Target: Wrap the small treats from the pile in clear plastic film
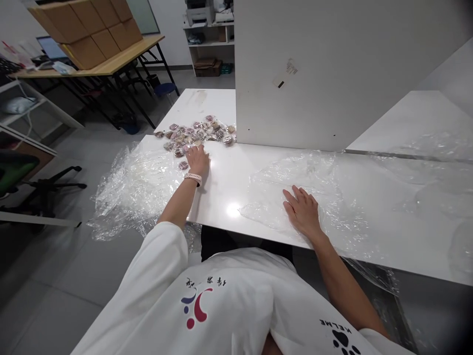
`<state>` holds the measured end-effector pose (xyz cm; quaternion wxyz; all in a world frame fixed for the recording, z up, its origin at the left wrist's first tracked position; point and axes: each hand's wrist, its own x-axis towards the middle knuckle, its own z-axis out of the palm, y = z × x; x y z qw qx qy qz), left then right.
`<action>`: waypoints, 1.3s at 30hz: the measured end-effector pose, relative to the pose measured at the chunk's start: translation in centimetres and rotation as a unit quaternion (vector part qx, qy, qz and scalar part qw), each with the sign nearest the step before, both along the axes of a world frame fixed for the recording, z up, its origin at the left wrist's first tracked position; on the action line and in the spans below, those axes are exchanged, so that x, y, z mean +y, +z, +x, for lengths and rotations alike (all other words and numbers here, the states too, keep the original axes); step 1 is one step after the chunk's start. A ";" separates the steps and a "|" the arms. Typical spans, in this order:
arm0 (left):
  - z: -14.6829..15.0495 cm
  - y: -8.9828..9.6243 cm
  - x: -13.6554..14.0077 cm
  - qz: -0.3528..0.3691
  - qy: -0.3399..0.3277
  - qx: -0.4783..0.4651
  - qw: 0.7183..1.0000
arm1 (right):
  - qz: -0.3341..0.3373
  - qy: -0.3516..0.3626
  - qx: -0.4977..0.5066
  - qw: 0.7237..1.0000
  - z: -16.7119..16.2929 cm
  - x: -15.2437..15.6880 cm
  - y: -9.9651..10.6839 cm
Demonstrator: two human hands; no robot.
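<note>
My left hand (198,160), with a pale band on its wrist, reaches to the near edge of a pile of small, round, purple and brown pieces in clear wrappers (197,132). Its fingers are extended and slightly apart, the tips at the wrapped pieces; no piece shows inside the hand. One wrapped piece (183,165) lies just left of it. On a sheet of clear plastic film (273,182) rests my right hand (302,211), fingers spread and palm down. The pieces and film lie on a white table (225,172).
Crumpled clear film (136,192) hangs over the table's left edge. A tall white panel (314,98) stands on the table's far side. More film (424,177) lies to the right. Cardboard boxes (92,34) sit on a wooden desk, and an office chair (48,187) stands at left.
</note>
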<state>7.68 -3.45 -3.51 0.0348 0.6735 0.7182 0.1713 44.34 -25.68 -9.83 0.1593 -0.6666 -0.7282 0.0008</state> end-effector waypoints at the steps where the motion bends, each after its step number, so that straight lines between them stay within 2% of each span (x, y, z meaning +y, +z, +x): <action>1: 0.0 -0.2 0.1 -0.012 0.001 0.001 1.000 | -0.002 0.000 -0.003 1.000 0.0 0.0 0.0; 5: 0.6 -0.6 -0.3 -0.033 -0.013 -0.037 0.999 | -0.015 0.042 -0.011 0.999 -0.2 0.2 -0.1; 8: 2.5 0.8 -0.8 -0.042 -0.031 -0.077 0.996 | -0.037 0.098 -0.001 0.995 -0.4 0.7 0.2; 11: 7.1 3.0 -3.4 0.001 -0.076 -0.128 0.989 | -0.055 0.126 0.035 0.990 -0.4 1.0 0.9; 13: 11.3 3.8 -6.9 0.044 -0.178 -0.231 0.956 | -0.052 0.120 0.101 0.986 -0.2 1.1 1.1; 15: 15.6 3.3 -11.3 0.039 -0.304 -0.309 0.900 | -0.026 0.072 0.219 0.973 0.4 1.1 1.1; 17: 19.2 1.5 -15.5 -0.015 -0.412 -0.303 0.859 | 0.027 -0.012 0.359 0.933 1.0 1.2 0.8; 19: 21.4 -0.6 -18.3 -0.059 -0.485 -0.240 0.839 | 0.074 -0.077 0.458 0.883 1.5 1.4 0.4; 21: 22.1 -2.0 -19.6 -0.076 -0.516 -0.182 0.834 | 0.087 -0.093 0.489 0.863 1.6 1.5 0.5; 24: 20.6 -1.8 -20.0 -0.069 -0.516 -0.165 0.838 | 0.100 -0.097 0.444 0.885 1.3 0.4 1.9; 26: 18.0 -0.9 -20.3 -0.069 -0.517 -0.181 0.834 | 0.130 -0.093 0.379 0.912 1.2 -1.6 3.3; 28: 14.5 -0.5 -21.1 -0.089 -0.517 -0.199 0.828 | 0.132 -0.040 0.305 0.942 1.3 -4.4 4.4; 31: 9.4 -1.6 -22.9 -0.117 -0.466 -0.232 0.846 | 0.074 0.067 0.221 0.970 1.5 -8.9 4.2; 33: 7.3 -3.0 -24.0 -0.097 -0.422 -0.244 0.867 | 0.061 0.076 0.194 0.976 1.6 -11.1 3.0; 36: 6.4 -4.2 -25.1 -0.045 -0.380 -0.238 0.893 | 0.082 0.051 0.176 0.980 1.6 -12.6 1.7; 39: 7.0 -3.0 -25.2 -0.010 -0.380 -0.235 0.895 | 0.077 0.060 0.165 0.982 1.5 -12.3 2.6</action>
